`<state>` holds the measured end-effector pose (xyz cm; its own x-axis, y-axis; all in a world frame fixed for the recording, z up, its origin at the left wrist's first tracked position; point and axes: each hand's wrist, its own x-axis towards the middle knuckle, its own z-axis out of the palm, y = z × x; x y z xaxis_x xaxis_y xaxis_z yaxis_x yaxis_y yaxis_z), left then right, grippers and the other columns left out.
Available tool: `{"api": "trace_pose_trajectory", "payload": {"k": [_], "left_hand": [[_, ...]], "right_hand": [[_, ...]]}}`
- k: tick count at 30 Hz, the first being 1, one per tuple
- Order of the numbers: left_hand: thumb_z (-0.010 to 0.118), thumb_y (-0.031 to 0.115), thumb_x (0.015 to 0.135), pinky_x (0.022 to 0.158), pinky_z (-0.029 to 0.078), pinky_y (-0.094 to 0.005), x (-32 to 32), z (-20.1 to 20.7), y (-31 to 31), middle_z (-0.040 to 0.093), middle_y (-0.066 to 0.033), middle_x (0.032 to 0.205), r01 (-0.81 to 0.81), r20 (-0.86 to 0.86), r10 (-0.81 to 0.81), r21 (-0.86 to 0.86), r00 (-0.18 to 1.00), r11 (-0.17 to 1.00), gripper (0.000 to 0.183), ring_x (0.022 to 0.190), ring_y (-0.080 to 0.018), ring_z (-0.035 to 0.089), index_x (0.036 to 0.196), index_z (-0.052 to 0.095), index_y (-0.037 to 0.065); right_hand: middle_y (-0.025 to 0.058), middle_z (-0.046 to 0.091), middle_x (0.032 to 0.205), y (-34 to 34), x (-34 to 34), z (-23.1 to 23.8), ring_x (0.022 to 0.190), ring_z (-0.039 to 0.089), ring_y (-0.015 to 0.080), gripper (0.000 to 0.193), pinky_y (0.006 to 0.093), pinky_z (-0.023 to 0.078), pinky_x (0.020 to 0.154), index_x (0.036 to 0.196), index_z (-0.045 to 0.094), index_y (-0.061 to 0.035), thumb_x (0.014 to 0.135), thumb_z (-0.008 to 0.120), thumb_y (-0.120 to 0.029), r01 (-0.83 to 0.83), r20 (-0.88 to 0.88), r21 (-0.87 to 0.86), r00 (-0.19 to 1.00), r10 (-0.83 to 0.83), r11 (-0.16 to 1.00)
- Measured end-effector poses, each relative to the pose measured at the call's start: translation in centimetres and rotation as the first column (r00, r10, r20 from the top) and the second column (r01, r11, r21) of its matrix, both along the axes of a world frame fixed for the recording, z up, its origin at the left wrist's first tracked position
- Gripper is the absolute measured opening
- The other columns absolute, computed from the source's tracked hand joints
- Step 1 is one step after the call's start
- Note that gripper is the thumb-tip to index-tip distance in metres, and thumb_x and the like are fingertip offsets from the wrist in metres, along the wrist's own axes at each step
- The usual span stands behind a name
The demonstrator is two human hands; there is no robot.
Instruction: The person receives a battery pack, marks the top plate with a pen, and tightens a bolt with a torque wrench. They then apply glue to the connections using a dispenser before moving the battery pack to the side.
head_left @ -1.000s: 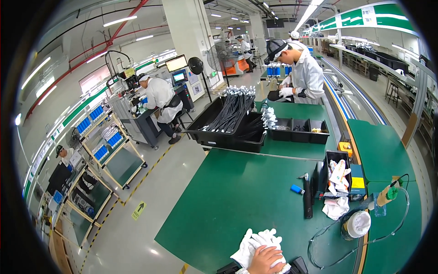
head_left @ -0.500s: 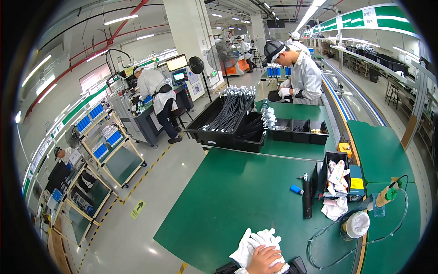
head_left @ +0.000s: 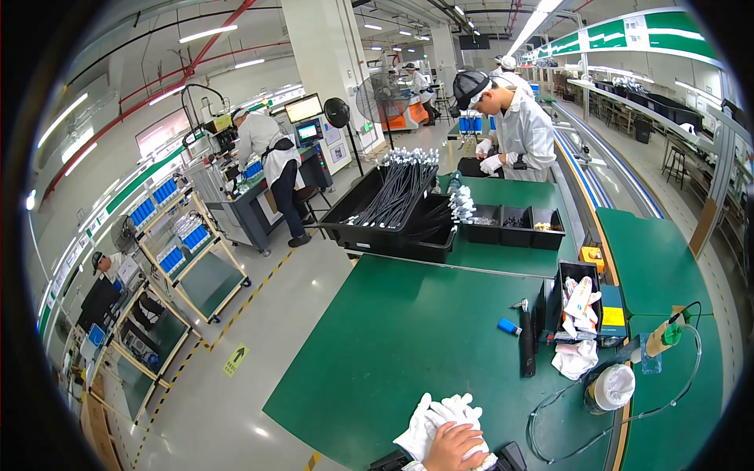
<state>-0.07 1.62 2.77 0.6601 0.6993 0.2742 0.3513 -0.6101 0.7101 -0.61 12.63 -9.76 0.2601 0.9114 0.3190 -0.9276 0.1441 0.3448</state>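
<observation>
My left hand (head_left: 454,447) is bare and lies over a bundle of white work gloves (head_left: 440,414) at the near edge of the green table (head_left: 393,337). Its fingers curl over the fabric and point to the right. Several glove fingers stick up beyond my hand. My right hand cannot be made out; the gloves and the lower edge hide that area. A black strapped device (head_left: 514,455) shows just right of the bundle. Farther right on the table lie a black rod-shaped tool (head_left: 528,345) and a small blue capped piece (head_left: 509,326).
A black bin (head_left: 365,224) of dark cables with white ends stands at the far edge, beside small compartment trays (head_left: 514,228). On the right are a black box (head_left: 561,314) of white-and-orange tubes, a crumpled white cloth (head_left: 576,359), a jar (head_left: 613,388) and a looped cord (head_left: 542,439). Co-workers stand beyond.
My left hand and the gloves hold nearly still. Beyond the table, the co-worker's gloved hands have shifted over a dark item, and the worker at the left machine has changed posture.
</observation>
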Motion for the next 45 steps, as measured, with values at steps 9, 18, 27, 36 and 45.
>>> {"api": "trace_pose_trajectory", "payload": {"k": [9,18,27,36,45], "left_hand": [[0.066,0.026,0.067,0.100,0.030,-0.0564,-0.1,0.0,0.2,0.061,-0.0115,0.101,0.017,0.010,-0.017,-0.016,1.000,1.000,0.027,0.107,-0.0351,0.052,0.085,0.062,0.006],[0.068,0.025,0.064,0.099,0.031,-0.0559,0.0,0.5,-0.1,0.061,-0.0114,0.100,-0.001,0.031,0.001,-0.008,1.000,1.000,0.028,0.106,-0.0351,0.052,0.084,0.062,0.006],[0.069,0.024,0.064,0.098,0.031,-0.0555,0.1,0.2,0.1,0.061,-0.0109,0.099,-0.009,0.054,0.008,0.021,0.998,1.000,0.027,0.105,-0.0347,0.052,0.083,0.061,0.006],[0.069,0.024,0.064,0.098,0.032,-0.0553,0.2,0.5,0.1,0.061,-0.0107,0.098,-0.004,0.035,0.003,0.017,0.999,1.000,0.027,0.104,-0.0348,0.052,0.083,0.061,0.006],[0.069,0.023,0.064,0.098,0.032,-0.0555,0.0,0.1,-0.2,0.061,-0.0110,0.099,-0.006,0.039,0.005,0.012,0.999,1.000,0.027,0.105,-0.0350,0.052,0.083,0.061,0.007]], "right_hand": [[0.0010,0.040,0.142,0.7,0.4,-1.2,0.131,0.032,0.0152,0.059,0.0384,0.015,0.111,0.140,0.040,-0.0193,0.087,0.053,-0.040,0.013,0.076,0.003,0.997,-0.013,1.000],[0.0016,0.040,0.142,1.2,0.9,-2.2,0.131,0.032,0.0160,0.059,0.0390,0.015,0.111,0.140,0.040,-0.0194,0.086,0.053,-0.040,0.027,0.150,0.009,0.988,-0.028,1.000],[0.0023,0.040,0.142,1.9,1.4,-2.8,0.132,0.032,0.0169,0.060,0.0396,0.015,0.111,0.140,0.040,-0.0195,0.086,0.053,-0.040,0.041,0.222,0.018,0.974,-0.044,0.999],[0.0029,0.040,0.142,2.4,1.9,-3.3,0.132,0.031,0.0177,0.060,0.0401,0.016,0.112,0.140,0.040,-0.0196,0.086,0.054,-0.040,0.058,0.289,0.025,0.955,-0.063,0.998],[0.0035,0.040,0.142,2.7,1.8,-3.4,0.133,0.031,0.0185,0.060,0.0407,0.016,0.112,0.140,0.040,-0.0197,0.086,0.054,-0.040,0.067,0.349,0.047,0.934,-0.079,0.997]]}}
